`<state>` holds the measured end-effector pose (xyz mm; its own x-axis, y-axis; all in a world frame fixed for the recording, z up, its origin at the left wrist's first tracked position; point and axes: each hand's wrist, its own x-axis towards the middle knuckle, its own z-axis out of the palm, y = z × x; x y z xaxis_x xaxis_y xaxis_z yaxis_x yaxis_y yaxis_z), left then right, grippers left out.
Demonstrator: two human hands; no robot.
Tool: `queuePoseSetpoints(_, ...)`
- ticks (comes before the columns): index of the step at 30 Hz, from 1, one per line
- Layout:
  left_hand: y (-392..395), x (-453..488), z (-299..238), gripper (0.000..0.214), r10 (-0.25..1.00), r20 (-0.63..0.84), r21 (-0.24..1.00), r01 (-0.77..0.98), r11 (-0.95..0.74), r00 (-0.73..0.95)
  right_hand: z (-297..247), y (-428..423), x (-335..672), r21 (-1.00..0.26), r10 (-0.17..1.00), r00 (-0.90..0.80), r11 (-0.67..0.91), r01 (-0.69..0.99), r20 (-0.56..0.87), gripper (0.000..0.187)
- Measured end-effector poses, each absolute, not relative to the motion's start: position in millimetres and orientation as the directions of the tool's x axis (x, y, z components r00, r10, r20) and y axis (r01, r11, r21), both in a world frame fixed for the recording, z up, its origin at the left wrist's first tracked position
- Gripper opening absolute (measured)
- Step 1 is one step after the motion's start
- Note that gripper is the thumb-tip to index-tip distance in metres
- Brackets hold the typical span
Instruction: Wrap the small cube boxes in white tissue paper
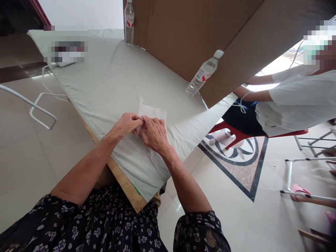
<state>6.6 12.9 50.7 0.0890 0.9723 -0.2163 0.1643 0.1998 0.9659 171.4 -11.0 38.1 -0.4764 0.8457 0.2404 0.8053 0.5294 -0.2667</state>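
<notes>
A thin white sheet, cloth or paper (155,111), is lying on the near part of the table, directly under and just beyond the wearer's 2 bare hands. The left hand (130,123) is reaching in from the left, its thumb and forefinger pinching closed, seemingly on the sheet's left edge. The right hand (155,132) is resting palm down, fingers curling over the sheet's near part. The 2 hands are touching, or nearly so, at the fingertips.

Most of the visible sheet is showing past the right hand's knuckles, so that hand is the nearer to its bulk; 1 narrow strip at the left corner is pointing away from the wearer. The long axis is hard to judge, because the hands are covering the near part. The fingers are also hiding exactly what is being pinched, and whether the right fingertips are gripping anything.

Underneath, a pale grey-green tablecloth (102,84) is spreading to a bare wooden edge (128,187). Beyond, a tall brown cardboard panel (181,33) is rising, with 2 clear plastic bottles beside it: a far bottle (129,26) and a near bottle (201,78), which is appearing tilted. At right, a person in a white shirt (301,99) is sitting, partly cut off. At upper left, pixelation is masking a white object (67,64).
</notes>
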Motion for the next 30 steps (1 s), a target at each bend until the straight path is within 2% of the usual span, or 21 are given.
queuePoseSetpoints(2, 10.8, 3.1, 55.5, 0.014, 0.961, -0.23, 0.968, 0.14, 0.209, 0.156, 37.6, -11.9, 173.8, -0.308, 0.843, -0.476, 0.536, 0.786, 0.252, 0.057)
queuePoseSetpoints(5, 8.4, -1.5, 58.6, 0.029, 0.951, -0.209, 0.972, 0.152, 0.178, 0.227, 38.8, -12.4, 179.5, -0.377, 0.84, -0.481, 0.543, 0.75, 0.253, 0.061)
queuePoseSetpoints(7, 7.1, -0.6, 57.0, 0.03, 0.957, -0.151, 0.961, 0.264, 0.084, 0.248, 41.5, -13.8, 187.5, -0.419, 0.827, -0.493, 0.562, 0.713, 0.27, 0.061)
queuePoseSetpoints(9, 4.9, 3.2, 53.3, 0.023, 0.967, -0.053, 0.899, 0.434, -0.062, 0.248, 44.8, -17.5, 201.1, -0.459, 0.834, -0.43, 0.551, 0.697, 0.347, 0.053)
queuePoseSetpoints(12, 0.3, 10.2, 45.9, 0.02, 0.967, 0.117, 0.729, 0.642, -0.239, 0.227, 45.8, -27.9, 230.0, -0.593, 0.896, -0.117, 0.376, 0.712, 0.427, 0.035)
queuePoseSetpoints(14, -2.2, 13.1, 41.2, 0.02, 0.951, 0.201, 0.649, 0.696, -0.308, 0.233, 42.2, -35.6, 247.1, -0.705, 0.951, 0.06, 0.181, 0.685, 0.303, 0.035)
queuePoseSetpoints(16, -3.5, 14.2, 37.4, 0.021, 0.929, 0.252, 0.603, 0.707, -0.369, 0.27, 36.0, -40.7, 255.2, -0.748, 0.987, 0.117, 0.007, 0.663, 0.112, 0.05)
queuePoseSetpoints(19, -4.2, 14.4, 34.9, 0.023, 0.904, 0.279, 0.553, 0.716, -0.427, 0.324, 26.2, -38.7, 247.0, -0.743, 0.992, 0.122, -0.108, 0.661, -0.037, 0.07)
queuePoseSetpoints(22, -6.1, 15.0, 35.8, 0.022, 0.901, 0.261, 0.509, 0.743, -0.434, 0.347, 19.5, -28.9, 229.9, -0.724, 0.986, 0.162, -0.133, 0.676, -0.03, 0.079)
queuePoseSetpoints(25, -8.9, 16.4, 37.9, 0.021, 0.907, 0.238, 0.473, 0.774, -0.42, 0.347, 15.5, -23.4, 223.6, -0.689, 0.975, 0.223, -0.149, 0.709, 0.019, 0.08)
queuePoseSetpoints(30, -11.7, 18.6, 38.2, 0.022, 0.916, 0.217, 0.454, 0.796, -0.401, 0.338, 14.8, -23.1, 227.5, -0.591, 0.971, 0.239, -0.173, 0.788, 0.034, 0.068)
